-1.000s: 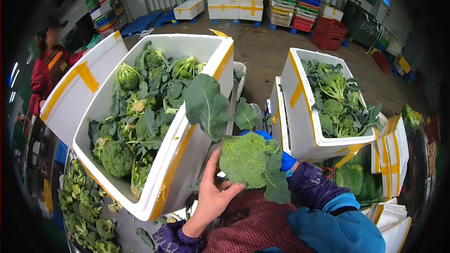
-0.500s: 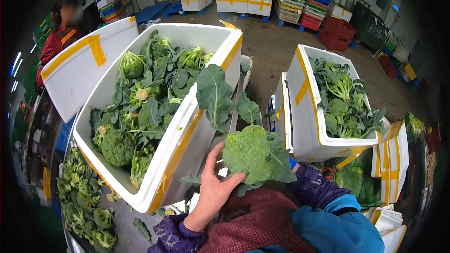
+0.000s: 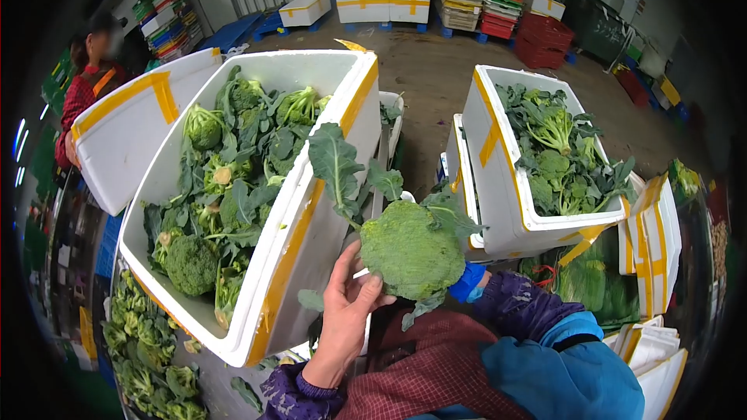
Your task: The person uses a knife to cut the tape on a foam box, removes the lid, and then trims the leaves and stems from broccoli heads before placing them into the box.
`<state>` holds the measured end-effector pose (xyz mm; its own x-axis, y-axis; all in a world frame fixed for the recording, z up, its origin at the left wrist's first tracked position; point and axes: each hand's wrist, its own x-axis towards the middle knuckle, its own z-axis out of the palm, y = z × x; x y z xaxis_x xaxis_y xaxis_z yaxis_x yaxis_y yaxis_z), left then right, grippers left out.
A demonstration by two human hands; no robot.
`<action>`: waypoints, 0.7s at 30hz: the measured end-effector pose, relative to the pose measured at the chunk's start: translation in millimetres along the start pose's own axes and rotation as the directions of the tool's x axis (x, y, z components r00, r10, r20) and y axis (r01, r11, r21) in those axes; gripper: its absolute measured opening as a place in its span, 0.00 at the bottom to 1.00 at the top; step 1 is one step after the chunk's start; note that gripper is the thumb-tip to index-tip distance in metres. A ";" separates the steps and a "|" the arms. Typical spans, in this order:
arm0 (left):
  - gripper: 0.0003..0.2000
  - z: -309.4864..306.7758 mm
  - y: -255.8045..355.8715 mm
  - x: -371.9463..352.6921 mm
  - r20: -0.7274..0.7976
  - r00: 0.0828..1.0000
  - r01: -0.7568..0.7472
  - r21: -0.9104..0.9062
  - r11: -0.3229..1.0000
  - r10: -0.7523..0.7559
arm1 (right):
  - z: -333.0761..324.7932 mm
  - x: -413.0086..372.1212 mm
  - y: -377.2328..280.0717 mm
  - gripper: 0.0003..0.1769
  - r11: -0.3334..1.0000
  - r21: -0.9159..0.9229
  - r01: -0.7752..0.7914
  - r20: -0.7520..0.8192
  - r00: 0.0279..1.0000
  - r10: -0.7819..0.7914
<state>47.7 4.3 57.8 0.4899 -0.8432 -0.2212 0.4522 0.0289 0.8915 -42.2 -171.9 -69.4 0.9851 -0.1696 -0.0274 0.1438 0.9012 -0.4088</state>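
Note:
A broad green broccoli head with long leaves is in my left hand, the thumb pressed on its lower left edge and the fingers behind it. My right hand shows only a blue covering at the wrist; its fingers are hidden behind the broccoli. Left of the hands, a large white foam box holds several broccoli heads, some stem up, with dark leaves. On the right stands another foam box of leafy broccoli.
More broccoli lies on a metal table at lower left. A person in a checked sleeve stands behind a white foam lid. Foam boxes and coloured crates are stacked at the back. Bundled long green vegetables lie at right.
My left hand has tilted the broccoli and moved it slightly left and down. More of the right wrist's blue covering shows. The whole view has shifted a little.

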 end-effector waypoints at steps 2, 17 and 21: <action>0.27 1.2 1.0 0.0 -0.005 1.000 0.009 -0.003 1.000 -0.009 | -9.4 -1.4 -2.7 0.28 1.000 -0.024 -0.012 -0.021 1.000 0.011; 0.18 -21.6 -21.1 1.8 -0.080 0.989 0.105 -0.209 0.972 -0.124 | 37.2 -11.3 -21.6 0.24 0.920 -0.380 -0.093 -0.366 0.929 -0.057; 0.18 -23.1 -21.5 2.0 -0.095 0.984 0.127 -0.202 0.971 -0.148 | 34.3 -13.8 -21.7 0.21 0.888 -0.450 -0.089 -0.385 0.917 -0.103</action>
<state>56.2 14.3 29.1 0.4861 -0.7833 -0.3874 0.6515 0.0294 0.7580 -55.7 -175.5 -28.9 0.8526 -0.4019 -0.3340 -0.0023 0.6362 -0.7715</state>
